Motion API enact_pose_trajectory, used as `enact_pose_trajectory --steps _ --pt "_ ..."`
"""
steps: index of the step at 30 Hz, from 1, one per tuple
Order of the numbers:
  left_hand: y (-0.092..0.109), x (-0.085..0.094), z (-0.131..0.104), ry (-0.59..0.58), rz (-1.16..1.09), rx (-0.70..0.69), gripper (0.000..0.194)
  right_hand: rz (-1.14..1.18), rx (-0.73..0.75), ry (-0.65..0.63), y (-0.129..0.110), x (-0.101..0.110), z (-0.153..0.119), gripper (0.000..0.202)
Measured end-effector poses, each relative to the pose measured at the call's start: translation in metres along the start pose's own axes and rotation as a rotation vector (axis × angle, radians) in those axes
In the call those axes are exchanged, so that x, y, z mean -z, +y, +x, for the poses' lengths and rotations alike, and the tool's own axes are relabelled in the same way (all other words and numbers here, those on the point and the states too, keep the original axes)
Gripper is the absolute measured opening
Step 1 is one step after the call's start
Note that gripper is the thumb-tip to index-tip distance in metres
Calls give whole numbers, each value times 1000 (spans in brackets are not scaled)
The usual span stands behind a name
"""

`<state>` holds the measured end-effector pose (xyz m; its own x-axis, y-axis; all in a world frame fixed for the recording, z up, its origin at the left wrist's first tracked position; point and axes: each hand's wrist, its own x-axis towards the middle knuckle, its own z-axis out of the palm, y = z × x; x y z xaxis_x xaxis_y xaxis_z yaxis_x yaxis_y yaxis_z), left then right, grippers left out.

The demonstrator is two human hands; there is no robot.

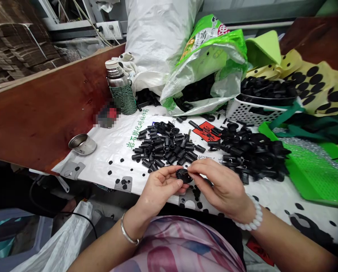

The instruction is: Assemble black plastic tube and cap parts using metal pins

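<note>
Near the table's front edge, my left hand (160,190) holds a round black part (183,175) between thumb and fingers. My right hand (218,185) meets it from the right, thumb and index finger pinched at the disc's face on something thin that is too small to name. Just beyond my hands lies a heap of small black cylindrical pieces (169,145). To the right is a second heap of black parts (254,151), with wider, rounder shapes among them. Both heaps rest on a white printed sheet (101,151).
A metal cup (82,144) and a flask in a green knitted sleeve (123,94) stand at the left. Behind are a green-white bag (205,68) and a white perforated basket (254,111) of black parts. A green tray (318,170) lies right. Black discs dot the sheet.
</note>
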<state>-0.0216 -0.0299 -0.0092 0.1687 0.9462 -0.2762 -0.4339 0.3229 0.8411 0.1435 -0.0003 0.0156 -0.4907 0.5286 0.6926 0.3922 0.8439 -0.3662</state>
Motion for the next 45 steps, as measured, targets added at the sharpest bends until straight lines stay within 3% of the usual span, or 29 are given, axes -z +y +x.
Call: enact_pose_trajectory --steps 10,16,26,33,45 --pt "0 -1 -3 -74 14 -49 31 9 -26 -42 -10 18 -5 25" --pt "0 -7 -2 -74 -80 -8 37 2 -125 50 -17 14 -12 22" --pt "-15 -10 3 -48 0 -139 27 10 -327 150 -21 9 -16 16" --pt "-16 -12 5 -86 -53 -38 33 97 -412 204 -18 6 -22 14" --pt "-12 -20 -3 -52 99 -246 28 159 -302 175 -21 5 -25 22"
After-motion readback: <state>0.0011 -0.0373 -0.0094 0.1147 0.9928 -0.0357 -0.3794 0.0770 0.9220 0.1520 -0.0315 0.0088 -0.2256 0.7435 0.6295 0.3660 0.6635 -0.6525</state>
